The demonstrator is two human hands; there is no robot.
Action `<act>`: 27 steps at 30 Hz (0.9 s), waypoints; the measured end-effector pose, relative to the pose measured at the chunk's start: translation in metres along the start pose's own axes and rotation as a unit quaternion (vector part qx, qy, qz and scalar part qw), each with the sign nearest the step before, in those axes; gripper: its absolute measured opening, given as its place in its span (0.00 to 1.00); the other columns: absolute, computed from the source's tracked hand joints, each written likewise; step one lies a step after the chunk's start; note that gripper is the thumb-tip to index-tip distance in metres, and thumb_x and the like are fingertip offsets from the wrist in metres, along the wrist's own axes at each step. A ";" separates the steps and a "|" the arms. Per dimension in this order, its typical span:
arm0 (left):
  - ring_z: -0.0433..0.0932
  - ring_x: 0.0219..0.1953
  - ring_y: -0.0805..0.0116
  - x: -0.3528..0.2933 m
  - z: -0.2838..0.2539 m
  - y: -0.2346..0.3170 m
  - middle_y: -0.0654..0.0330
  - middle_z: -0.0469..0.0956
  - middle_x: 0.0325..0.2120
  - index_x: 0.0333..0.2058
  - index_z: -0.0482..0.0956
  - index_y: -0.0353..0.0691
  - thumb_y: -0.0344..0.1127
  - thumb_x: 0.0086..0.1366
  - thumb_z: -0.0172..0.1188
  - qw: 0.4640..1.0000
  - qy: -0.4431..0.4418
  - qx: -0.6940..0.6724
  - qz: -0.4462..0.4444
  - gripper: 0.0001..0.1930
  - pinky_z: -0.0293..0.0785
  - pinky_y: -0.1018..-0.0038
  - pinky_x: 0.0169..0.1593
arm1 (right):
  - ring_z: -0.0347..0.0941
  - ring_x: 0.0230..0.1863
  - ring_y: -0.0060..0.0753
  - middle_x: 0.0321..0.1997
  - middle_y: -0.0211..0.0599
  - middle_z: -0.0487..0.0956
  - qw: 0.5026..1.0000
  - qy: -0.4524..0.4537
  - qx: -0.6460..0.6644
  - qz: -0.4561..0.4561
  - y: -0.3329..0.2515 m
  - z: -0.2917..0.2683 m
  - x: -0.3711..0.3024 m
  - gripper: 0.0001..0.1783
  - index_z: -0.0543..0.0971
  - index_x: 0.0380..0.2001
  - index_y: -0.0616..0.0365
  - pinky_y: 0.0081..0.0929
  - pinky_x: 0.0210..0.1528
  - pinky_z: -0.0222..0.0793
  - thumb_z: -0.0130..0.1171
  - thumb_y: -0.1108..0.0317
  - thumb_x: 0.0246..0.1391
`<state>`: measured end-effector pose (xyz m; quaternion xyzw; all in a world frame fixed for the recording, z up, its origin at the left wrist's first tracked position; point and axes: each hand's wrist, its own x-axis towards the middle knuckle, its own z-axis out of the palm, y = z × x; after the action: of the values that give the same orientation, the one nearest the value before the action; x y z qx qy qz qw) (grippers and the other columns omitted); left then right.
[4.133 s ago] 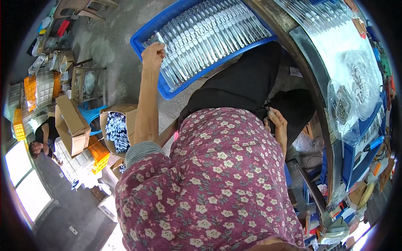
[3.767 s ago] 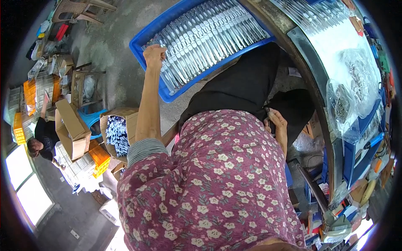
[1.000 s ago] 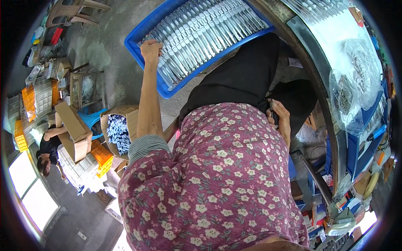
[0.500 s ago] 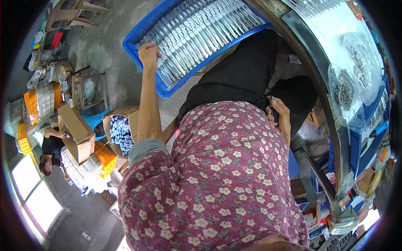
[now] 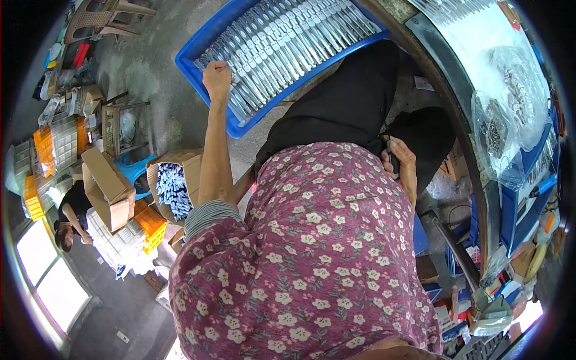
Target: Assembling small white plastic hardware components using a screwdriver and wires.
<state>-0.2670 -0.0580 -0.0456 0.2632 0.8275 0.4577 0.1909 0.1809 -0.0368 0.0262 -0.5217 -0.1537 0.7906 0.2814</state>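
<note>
A blue plastic tray [image 5: 184,71] at the top holds several rows of slim silver metal pieces [image 5: 282,48] with oval flat parts, laid side by side. My left hand [image 5: 217,82] is over the tray's left end, fingers curled inward. Whatever they close on is hidden; the end pieces lie right beside them. Down at my lap, against my black trousers, my right hand [image 5: 402,159] is closed around a small black object [image 5: 393,161], of which only a part shows between the fingers; its kind is unclear.
A workbench [image 5: 462,99] curves along the right, carrying clear bags of small metal parts [image 5: 497,135]. On the left stand an open carton of blue-and-white pieces [image 5: 173,189], orange crates [image 5: 150,225] and another person [image 5: 73,210]. A brown chair [image 5: 99,21] is at the upper left.
My left hand has shifted slightly at the tray's end, its fingers turned a little. My right hand stays on the black object. The other person's arm has lowered.
</note>
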 end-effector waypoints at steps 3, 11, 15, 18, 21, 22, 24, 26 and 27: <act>0.74 0.18 0.72 -0.001 -0.002 -0.002 0.57 0.76 0.23 0.34 0.74 0.28 0.22 0.46 0.55 1.000 0.001 0.013 -0.004 0.13 0.71 0.79 0.22 | 0.58 0.11 0.13 0.18 0.34 0.71 1.000 -0.011 0.023 0.011 -0.002 0.001 -0.001 0.09 0.72 0.39 0.59 0.08 0.09 0.46 0.52 0.69 0.55; 0.76 0.18 0.67 -0.001 0.007 0.004 0.54 0.77 0.23 0.33 0.75 0.30 0.24 0.45 0.53 0.998 0.040 0.013 -0.039 0.13 0.72 0.75 0.25 | 0.57 0.12 0.13 0.19 0.33 0.70 0.999 -0.002 0.033 0.014 -0.003 0.005 0.000 0.10 0.72 0.40 0.59 0.09 0.09 0.46 0.52 0.69 0.54; 0.76 0.19 0.64 0.007 0.006 0.004 0.54 0.75 0.20 0.31 0.75 0.32 0.25 0.46 0.51 0.998 0.044 0.038 -0.004 0.11 0.71 0.72 0.26 | 0.57 0.12 0.13 0.18 0.31 0.69 1.000 -0.003 0.012 0.020 -0.008 0.000 0.001 0.09 0.71 0.39 0.56 0.09 0.09 0.47 0.52 0.67 0.55; 0.74 0.25 0.64 0.008 0.001 0.001 0.55 0.75 0.23 0.29 0.74 0.33 0.24 0.47 0.51 0.983 0.107 0.123 0.085 0.08 0.71 0.72 0.32 | 0.58 0.12 0.14 0.18 0.30 0.69 0.999 0.015 -0.029 0.019 -0.011 0.003 0.001 0.08 0.70 0.36 0.56 0.11 0.10 0.48 0.52 0.67 0.54; 0.72 0.28 0.68 0.007 0.005 0.028 0.57 0.74 0.25 0.30 0.73 0.33 0.21 0.49 0.50 0.979 0.134 0.084 0.131 0.08 0.69 0.75 0.35 | 0.58 0.12 0.16 0.17 0.31 0.69 0.999 0.011 -0.049 0.015 -0.009 0.002 -0.001 0.09 0.70 0.37 0.57 0.13 0.11 0.49 0.51 0.66 0.54; 0.72 0.28 0.70 0.006 0.006 0.050 0.58 0.73 0.25 0.32 0.73 0.32 0.21 0.49 0.50 0.985 0.112 0.023 0.132 0.09 0.69 0.77 0.35 | 0.58 0.13 0.16 0.17 0.31 0.68 0.999 0.009 -0.047 0.018 -0.011 0.003 -0.004 0.09 0.70 0.36 0.58 0.14 0.11 0.48 0.51 0.66 0.54; 0.70 0.28 0.74 0.009 0.014 0.088 0.62 0.72 0.27 0.36 0.72 0.32 0.19 0.51 0.50 0.983 0.073 -0.075 0.153 0.12 0.68 0.80 0.34 | 0.58 0.13 0.16 0.16 0.30 0.67 0.999 0.014 -0.039 0.021 -0.012 0.007 -0.007 0.10 0.71 0.37 0.59 0.14 0.12 0.48 0.51 0.66 0.54; 0.70 0.29 0.76 0.007 0.025 0.148 0.62 0.72 0.29 0.37 0.72 0.32 0.19 0.53 0.49 0.967 0.035 -0.109 0.228 0.11 0.68 0.81 0.34 | 0.59 0.14 0.16 0.16 0.29 0.67 0.996 0.020 -0.084 -0.013 -0.016 0.008 -0.015 0.11 0.71 0.38 0.61 0.14 0.13 0.48 0.52 0.66 0.54; 0.70 0.32 0.77 -0.006 0.033 0.193 0.63 0.72 0.30 0.38 0.71 0.33 0.19 0.55 0.49 0.970 -0.009 -0.155 0.189 0.11 0.68 0.82 0.34 | 0.59 0.14 0.16 0.16 0.28 0.67 0.996 0.020 -0.088 -0.020 -0.018 0.007 -0.017 0.12 0.72 0.39 0.62 0.15 0.13 0.49 0.52 0.67 0.53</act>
<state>-0.1934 0.0452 0.1043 0.3861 0.6798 0.6061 0.1464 0.1844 -0.0325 0.0519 -0.5571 -0.2272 0.7576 0.2530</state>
